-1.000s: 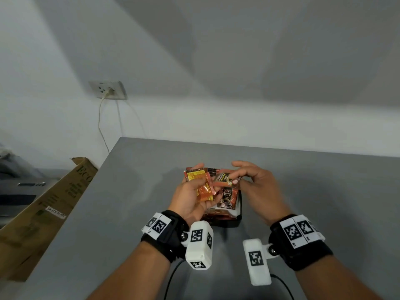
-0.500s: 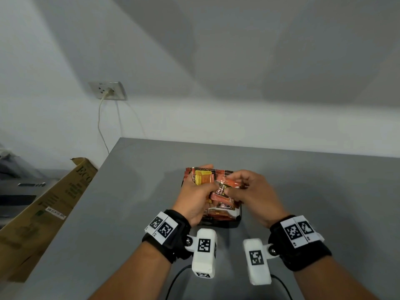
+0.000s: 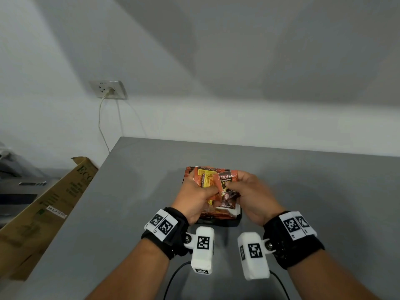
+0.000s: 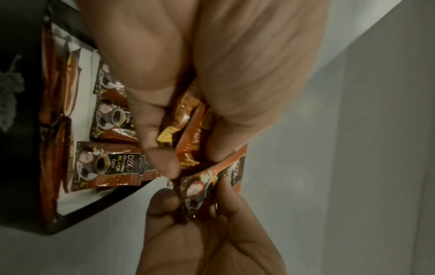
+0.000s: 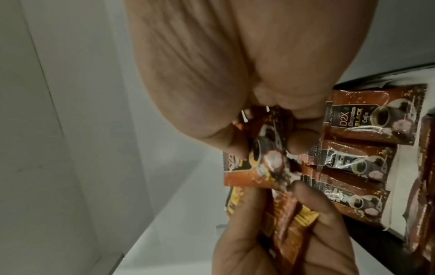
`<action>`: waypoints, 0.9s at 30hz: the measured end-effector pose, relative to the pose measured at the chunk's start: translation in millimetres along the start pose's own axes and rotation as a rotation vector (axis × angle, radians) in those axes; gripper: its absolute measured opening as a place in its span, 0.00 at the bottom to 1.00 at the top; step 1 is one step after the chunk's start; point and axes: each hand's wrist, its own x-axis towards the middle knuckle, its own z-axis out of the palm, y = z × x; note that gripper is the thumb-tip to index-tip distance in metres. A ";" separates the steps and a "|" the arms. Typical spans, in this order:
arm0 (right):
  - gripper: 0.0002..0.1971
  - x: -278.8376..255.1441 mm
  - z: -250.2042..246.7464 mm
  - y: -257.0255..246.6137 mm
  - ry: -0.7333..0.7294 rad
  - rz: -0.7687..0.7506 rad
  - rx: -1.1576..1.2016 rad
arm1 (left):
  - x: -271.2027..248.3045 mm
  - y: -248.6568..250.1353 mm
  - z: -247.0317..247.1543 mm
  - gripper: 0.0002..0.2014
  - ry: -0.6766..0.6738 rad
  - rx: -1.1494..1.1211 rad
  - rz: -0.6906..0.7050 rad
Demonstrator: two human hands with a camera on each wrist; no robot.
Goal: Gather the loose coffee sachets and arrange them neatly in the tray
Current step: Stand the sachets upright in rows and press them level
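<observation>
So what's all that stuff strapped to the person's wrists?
Both forearms are bare, no sleeves. Each wrist wears a wide black strap carrying white panels printed with black square code patterns. A white, rounded block, itself bearing such a code, is bolted to the inner side of each strap; the right one matches. Thin black cables trail toward the person.

A gray table [image 3: 303,191] fills the lower part of the head view, and its far edge meets a plain white wall [image 3: 216,61]. Up and to the left of the hands, a wall socket [image 3: 108,89] has a plug in it, and a thin cord [image 3: 100,124] hangs down. A long brown cardboard box [image 3: 43,213] leans beside the table's left edge. Soft shadows cross the wall.
</observation>
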 end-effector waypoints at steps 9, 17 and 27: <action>0.16 -10.9 -14.9 -13.2 0.016 -0.239 -0.424 | 7.6 5.7 -22.6 0.06 0.032 -0.200 -0.317; 0.12 -4.8 -7.5 1.7 0.135 -0.004 0.140 | 9.6 9.3 -11.2 0.15 0.202 0.053 0.016; 0.10 -1.7 1.1 5.8 0.204 0.001 0.060 | -2.3 3.2 6.1 0.11 0.049 -0.108 -0.065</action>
